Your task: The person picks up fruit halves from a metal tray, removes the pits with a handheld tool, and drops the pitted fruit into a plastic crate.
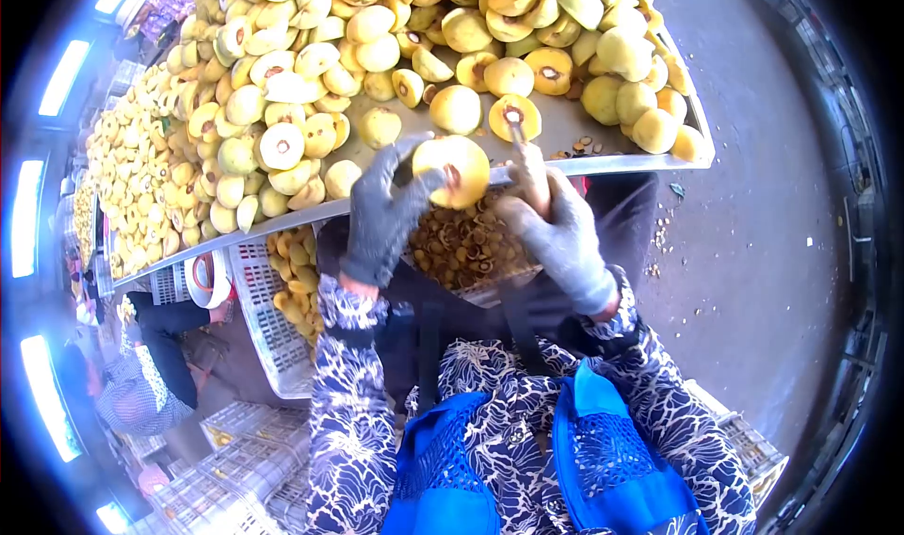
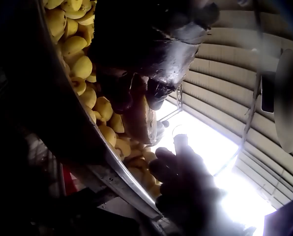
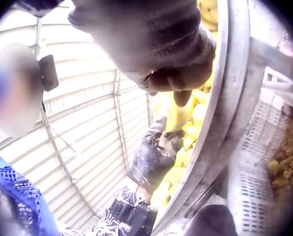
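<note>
In the head view my left hand (image 1: pixel 379 217), in a dark grey glove, holds a halved yellow peach (image 1: pixel 467 166) with its cut face and reddish-brown centre showing. Thumb and fingers grip its edge, as the left wrist view also shows on the peach half (image 2: pixel 142 123). Just to the right, my lighter-gloved right hand (image 1: pixel 563 243) grips a small pitting tool by its wooden handle (image 1: pixel 534 179). Its thin metal end points away, overlapping another peach half (image 1: pixel 528 111) on the table. The right wrist view shows the right hand (image 3: pixel 161 44) close over the held fruit.
A metal-edged table (image 1: pixel 612 164) bears a large heap of peach halves (image 1: pixel 282 83). Below its edge, between my knees, lie many brown pits (image 1: pixel 466 248). A white plastic crate (image 1: pixel 264 299) with yellow pieces stands at left. Another person (image 1: pixel 141 394) works beyond it.
</note>
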